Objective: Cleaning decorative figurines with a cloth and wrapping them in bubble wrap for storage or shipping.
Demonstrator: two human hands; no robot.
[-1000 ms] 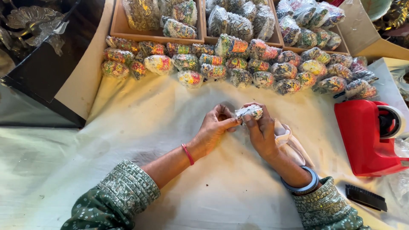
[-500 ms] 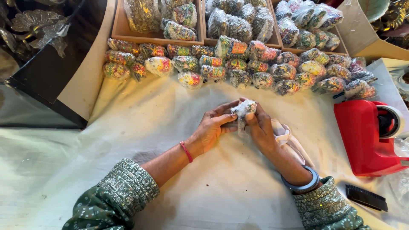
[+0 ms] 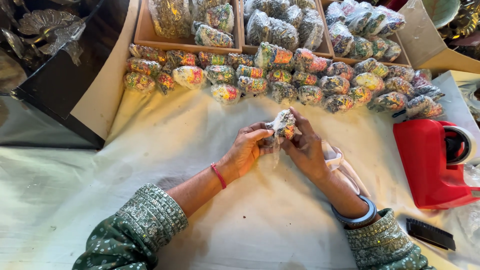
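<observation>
Both hands meet over the white cloth [image 3: 150,165], just left of the red tape dispenser [image 3: 432,162]. The left hand [image 3: 247,150] and the right hand [image 3: 305,150] each pinch a small colourful trinket wrapped in clear plastic [image 3: 284,124], fingers closed on it from either side, held just above the cloth. Rows of wrapped trinkets [image 3: 280,80] lie beyond it, before wooden trays [image 3: 145,35].
</observation>
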